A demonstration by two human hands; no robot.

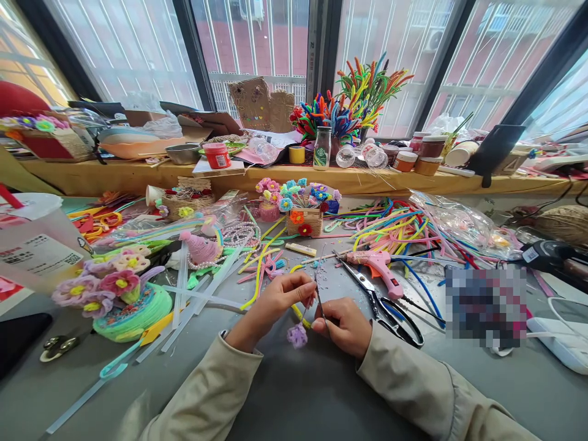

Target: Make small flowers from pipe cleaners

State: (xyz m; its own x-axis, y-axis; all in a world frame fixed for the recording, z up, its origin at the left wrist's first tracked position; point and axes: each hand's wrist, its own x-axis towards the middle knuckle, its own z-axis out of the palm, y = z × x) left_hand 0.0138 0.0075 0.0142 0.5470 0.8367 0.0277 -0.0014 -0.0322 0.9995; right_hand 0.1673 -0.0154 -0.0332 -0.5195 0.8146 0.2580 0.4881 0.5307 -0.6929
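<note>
My left hand [287, 300] is closed in a pinch above a small purple fuzzy flower [297, 335]. The flower hangs head down on a thin stem that runs up to those fingertips. My right hand [345, 324] is closed around a slim dark metal tool [320, 301], its narrow tip pointing up beside the left fingertips; its exact kind does not show. Between the hands a piece of yellow pipe cleaner [298, 313] is partly hidden. Large black-handled scissors [383, 306] lie open to the right, near a pink glue gun [379, 266].
Pipe cleaners [390, 226] pile up at the back right. A basket of fuzzy flowers [305, 220] stands at the back middle. On the left are translucent glue sticks [206, 282], a green fuzzy piece with flowers [133, 312] and a drink cup [39, 245]. A white power strip [560, 343] lies right.
</note>
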